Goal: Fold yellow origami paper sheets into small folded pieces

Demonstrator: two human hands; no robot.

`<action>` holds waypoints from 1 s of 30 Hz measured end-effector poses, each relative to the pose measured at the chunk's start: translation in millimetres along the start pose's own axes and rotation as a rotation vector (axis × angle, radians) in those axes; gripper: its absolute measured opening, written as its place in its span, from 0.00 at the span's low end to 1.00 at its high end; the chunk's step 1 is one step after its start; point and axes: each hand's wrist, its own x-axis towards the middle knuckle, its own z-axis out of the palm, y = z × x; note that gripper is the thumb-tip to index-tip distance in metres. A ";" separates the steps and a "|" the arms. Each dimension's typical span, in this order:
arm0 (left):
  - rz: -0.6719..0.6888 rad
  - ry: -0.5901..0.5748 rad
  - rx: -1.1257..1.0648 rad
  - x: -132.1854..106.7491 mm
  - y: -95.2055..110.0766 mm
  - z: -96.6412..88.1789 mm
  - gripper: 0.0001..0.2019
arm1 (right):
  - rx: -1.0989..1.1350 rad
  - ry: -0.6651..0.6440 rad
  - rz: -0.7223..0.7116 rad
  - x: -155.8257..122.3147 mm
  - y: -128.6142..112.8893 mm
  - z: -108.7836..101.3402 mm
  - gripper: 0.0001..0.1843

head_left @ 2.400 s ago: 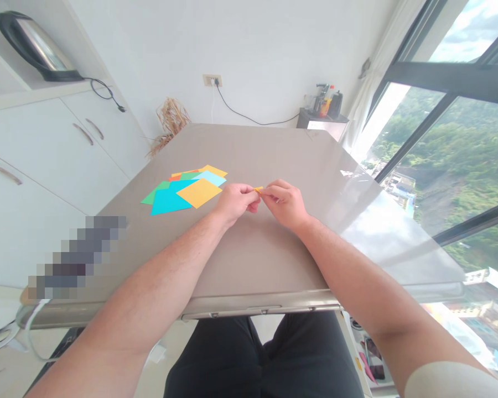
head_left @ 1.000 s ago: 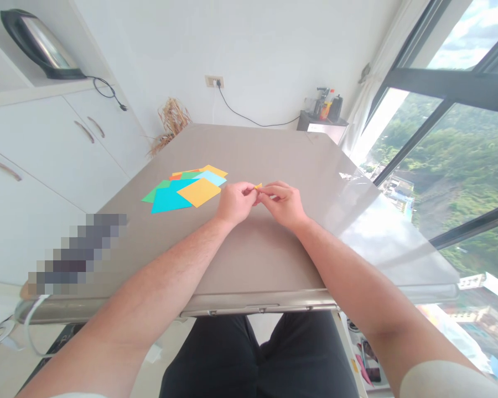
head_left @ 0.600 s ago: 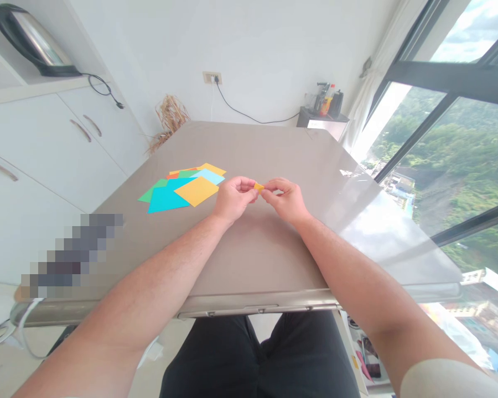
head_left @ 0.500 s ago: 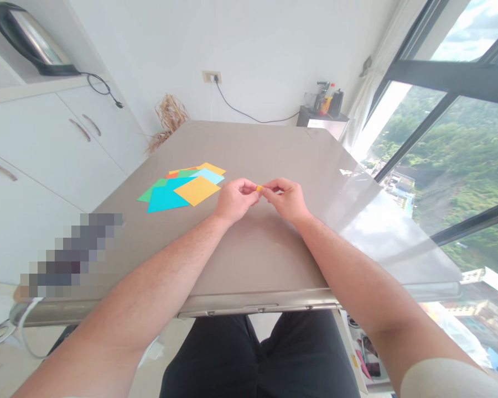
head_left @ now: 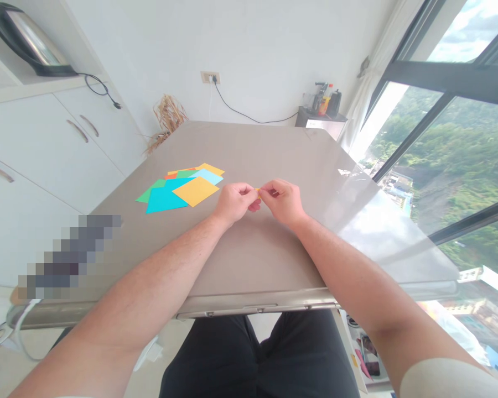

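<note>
Small yellow folded paper piece [head_left: 258, 190], flat matte stock, mostly hidden by fingers; exact shape can't be told. It sits between the two hands, above the tabletop [head_left: 257, 149], smooth, glossy, grey-brown. Left hand [head_left: 234, 202] pinches it at thumb and fingertips; right hand [head_left: 283, 200] pinches its other side, fingertips nearly meeting. Just beside the left hand, flat square sheets overlap: yellow sheet [head_left: 196, 191] on top of teal sheet [head_left: 166, 199], with green, light blue and orange ones around. Pale patch on small dark cabinet [head_left: 321, 119]: too small to read.
</note>
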 end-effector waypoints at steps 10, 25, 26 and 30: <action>0.018 0.020 -0.019 -0.8 0.3 -0.4 0.08 | 0.030 0.044 -0.093 -2.1 -0.5 0.0 0.08; 0.106 -0.033 0.179 -2.4 4.2 -7.4 0.08 | 0.052 -0.056 -0.086 -1.3 1.5 -4.2 0.08; 0.107 -0.031 0.191 -2.5 4.2 -7.8 0.08 | 0.056 -0.065 -0.084 -1.3 1.5 -4.5 0.08; 0.105 -0.018 0.201 -2.5 3.6 -7.7 0.08 | 0.058 -0.088 -0.063 -1.4 0.9 -5.1 0.08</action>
